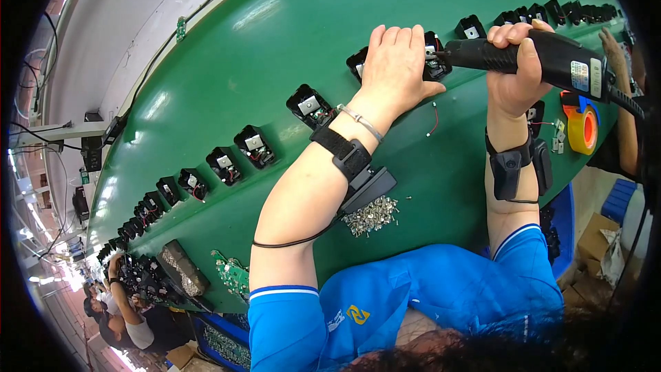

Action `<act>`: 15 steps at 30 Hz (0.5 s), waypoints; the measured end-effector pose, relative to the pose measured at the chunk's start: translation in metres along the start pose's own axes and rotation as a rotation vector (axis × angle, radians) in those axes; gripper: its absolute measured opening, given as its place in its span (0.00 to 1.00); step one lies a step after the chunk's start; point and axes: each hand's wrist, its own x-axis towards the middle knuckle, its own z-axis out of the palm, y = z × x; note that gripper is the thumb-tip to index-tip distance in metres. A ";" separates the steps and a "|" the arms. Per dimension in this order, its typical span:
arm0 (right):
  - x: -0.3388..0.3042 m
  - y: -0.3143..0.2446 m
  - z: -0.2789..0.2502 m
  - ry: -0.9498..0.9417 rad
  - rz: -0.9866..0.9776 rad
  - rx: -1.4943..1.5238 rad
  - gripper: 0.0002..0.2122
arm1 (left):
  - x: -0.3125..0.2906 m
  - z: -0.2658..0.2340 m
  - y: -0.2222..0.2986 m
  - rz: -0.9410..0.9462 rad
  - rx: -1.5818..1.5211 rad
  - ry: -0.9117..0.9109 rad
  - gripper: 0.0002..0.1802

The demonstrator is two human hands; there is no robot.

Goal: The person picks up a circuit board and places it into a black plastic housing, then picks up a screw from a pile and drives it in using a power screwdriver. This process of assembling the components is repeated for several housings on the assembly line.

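Note:
My right hand [516,72] is wrapped round a black electric screwdriver [566,58] held nearly level. Its tip points left into an open black plastic housing [436,62] with metal parts and thin wires inside. Against that housing's left side lies my left hand [396,62], back upward, fingers together, with the housing between index finger and thumb; its palm is hidden. Partly covered by the left hand is another black housing [356,63]. A third one, holding a silvery plate [309,105], sits near my left wrist.
Rows of black housings [254,147] run both ways along the green table [275,41]. Nearer me lie a heap of small screws [372,217], a thin red wire [433,120] and green circuit boards [232,274]. Tape rolls [585,131] are at right; other people work at both ends.

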 end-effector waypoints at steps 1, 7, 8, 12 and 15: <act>0.001 0.001 -0.001 -0.002 0.003 -0.004 0.13 | 0.001 0.002 0.000 0.009 0.030 0.040 0.40; 0.004 0.004 -0.005 0.028 0.034 0.032 0.11 | 0.001 0.010 -0.001 -0.016 0.036 -0.002 0.37; 0.005 0.005 -0.007 0.036 0.039 0.037 0.11 | 0.001 0.010 0.000 -0.016 0.035 -0.002 0.37; 0.004 0.005 -0.008 0.012 0.036 0.051 0.11 | 0.000 0.010 -0.001 -0.009 0.029 0.009 0.36; 0.003 0.006 -0.007 -0.014 0.027 0.053 0.11 | 0.000 0.009 -0.001 -0.013 0.016 0.006 0.35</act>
